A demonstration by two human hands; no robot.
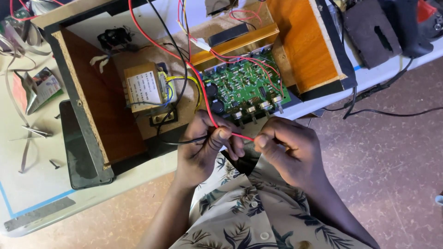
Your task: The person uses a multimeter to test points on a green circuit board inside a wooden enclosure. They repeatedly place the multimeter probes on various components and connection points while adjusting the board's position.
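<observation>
Both my hands pinch a thin red wire (240,135) in front of my chest. My left hand (207,147) grips it together with a black wire (182,142); my right hand (288,147) holds its free end between thumb and fingers. The red wire runs up over a green circuit board (247,87) inside an open wooden box (115,120). A transformer (144,88) wrapped in tan tape sits left of the board.
The box lies on a white table (41,193) with blue tape lines. A dark flat panel (78,147) lies beside the box, with screws and metal strips further left. Black cables (383,110) hang off the table's right edge over a brown floor.
</observation>
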